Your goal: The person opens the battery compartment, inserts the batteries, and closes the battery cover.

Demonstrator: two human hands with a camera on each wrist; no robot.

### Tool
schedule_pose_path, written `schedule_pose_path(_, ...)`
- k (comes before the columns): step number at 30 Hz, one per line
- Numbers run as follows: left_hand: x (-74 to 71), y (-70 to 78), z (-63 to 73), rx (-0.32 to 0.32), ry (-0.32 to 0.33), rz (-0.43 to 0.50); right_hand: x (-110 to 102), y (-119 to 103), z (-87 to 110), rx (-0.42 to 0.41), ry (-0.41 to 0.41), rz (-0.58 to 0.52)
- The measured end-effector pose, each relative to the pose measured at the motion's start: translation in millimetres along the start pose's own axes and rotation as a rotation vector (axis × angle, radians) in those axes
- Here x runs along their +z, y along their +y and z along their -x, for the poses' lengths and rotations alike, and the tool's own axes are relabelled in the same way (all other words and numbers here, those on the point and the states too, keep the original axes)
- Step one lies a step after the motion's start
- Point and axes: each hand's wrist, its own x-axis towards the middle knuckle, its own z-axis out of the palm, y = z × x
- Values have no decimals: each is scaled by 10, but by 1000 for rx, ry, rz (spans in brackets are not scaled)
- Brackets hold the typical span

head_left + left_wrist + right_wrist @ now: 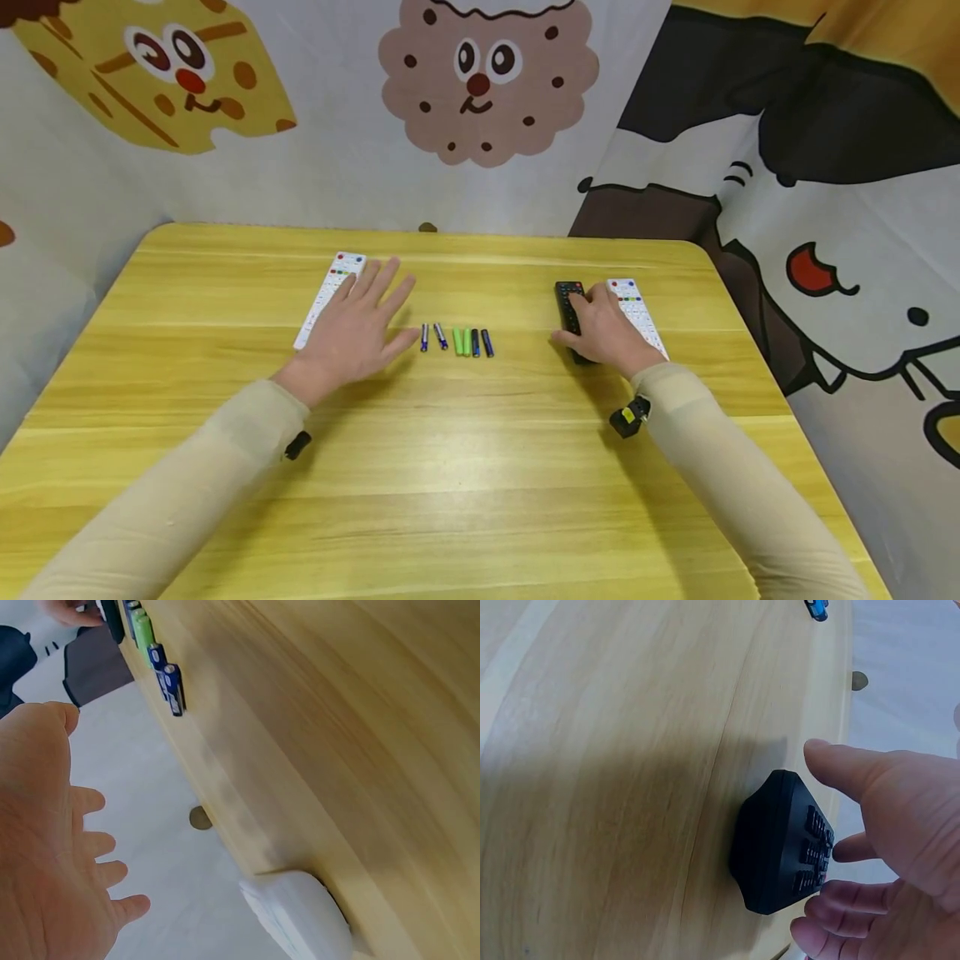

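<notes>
My left hand (351, 335), fingers spread and straight, hovers beside a white remote control (321, 307) and hides part of it. In the left wrist view the white remote (304, 915) lies apart from that palm. Over a black remote control (567, 302) on the right is my right hand (609, 335), its fingers slightly bent. The right wrist view has the thumb clear of the black remote (784, 847), with the fingers along its far side; whether a fingertip touches it I cannot tell. A second white remote (637, 312) lies just right of this hand, partly covered.
Between the hands several batteries lie in a row: silver-and-blue batteries (440, 337), green batteries (458, 342) and dark blue batteries (487, 343). The wooden table (450, 483) meets a cartoon-printed cloth (330, 183) at its back and right edges.
</notes>
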Motion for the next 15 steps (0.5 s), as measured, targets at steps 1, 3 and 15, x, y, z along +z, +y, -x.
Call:
schedule_pose_path(1, 0, 15, -5, 5, -1, 1, 3, -2, -4, 0, -2, 1)
schedule_pose_path(3, 2, 42, -15, 15, 2, 2, 9, -4, -9, -5, 1, 3)
schedule_pose_path(15, 5, 125, -62, 36, 26, 10, 18, -6, -60, 10, 6, 27)
